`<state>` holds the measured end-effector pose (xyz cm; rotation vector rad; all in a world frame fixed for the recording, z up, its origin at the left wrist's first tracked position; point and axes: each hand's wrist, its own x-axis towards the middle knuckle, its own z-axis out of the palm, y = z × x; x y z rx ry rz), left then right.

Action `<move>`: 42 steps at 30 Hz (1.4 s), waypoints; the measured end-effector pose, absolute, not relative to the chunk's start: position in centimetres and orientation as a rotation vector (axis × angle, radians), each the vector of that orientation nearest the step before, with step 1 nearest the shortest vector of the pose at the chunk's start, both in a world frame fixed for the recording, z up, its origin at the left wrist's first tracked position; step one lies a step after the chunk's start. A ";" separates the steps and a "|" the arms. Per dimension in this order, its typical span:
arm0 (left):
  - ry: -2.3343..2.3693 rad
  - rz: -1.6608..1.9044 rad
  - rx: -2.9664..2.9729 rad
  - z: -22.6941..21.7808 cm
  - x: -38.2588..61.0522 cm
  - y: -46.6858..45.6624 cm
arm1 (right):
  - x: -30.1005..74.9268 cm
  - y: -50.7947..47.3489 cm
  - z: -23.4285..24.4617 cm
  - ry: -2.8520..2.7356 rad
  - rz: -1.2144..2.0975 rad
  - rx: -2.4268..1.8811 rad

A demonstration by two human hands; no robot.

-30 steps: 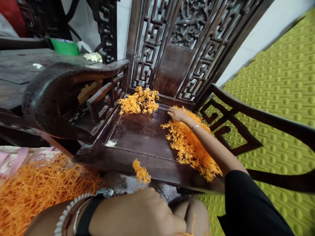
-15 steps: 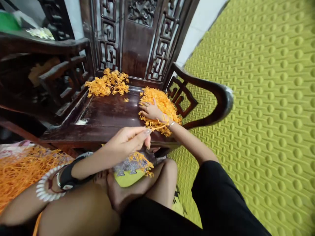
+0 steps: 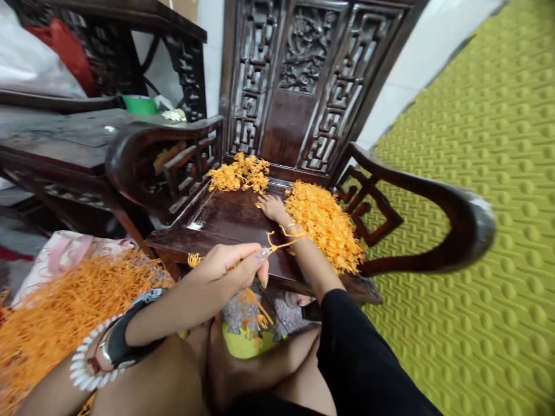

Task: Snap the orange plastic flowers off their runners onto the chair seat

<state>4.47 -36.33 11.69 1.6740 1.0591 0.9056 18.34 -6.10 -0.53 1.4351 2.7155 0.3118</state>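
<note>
A person's left hand (image 3: 234, 268) pinches a forked orange strand (image 3: 274, 247) between thumb and forefinger in front of a carved wooden chair, while the right hand (image 3: 271, 207) reaches beyond it, fingers extended low over the seat (image 3: 229, 216); whether they touch it cannot be told. A large orange pile (image 3: 323, 222) sits just right of the right hand, a smaller orange pile (image 3: 240, 173) beyond it to the left, and loose orange strands (image 3: 87, 306) heap left of the left hand.
</note>
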 end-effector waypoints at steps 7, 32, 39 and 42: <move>1.058 0.887 1.673 10.3 1.9 -34.9 | 22.7 -0.3 2.0 2.328 0.350 1.791; 0.961 0.771 1.806 8.9 2.3 -29.8 | 24.4 5.5 2.7 2.094 0.425 2.082; 0.967 0.760 1.801 8.9 2.7 -29.6 | 21.9 5.2 1.5 2.368 0.371 1.991; 0.929 0.739 1.788 9.1 2.8 -29.7 | 20.7 5.2 0.5 2.362 0.236 1.933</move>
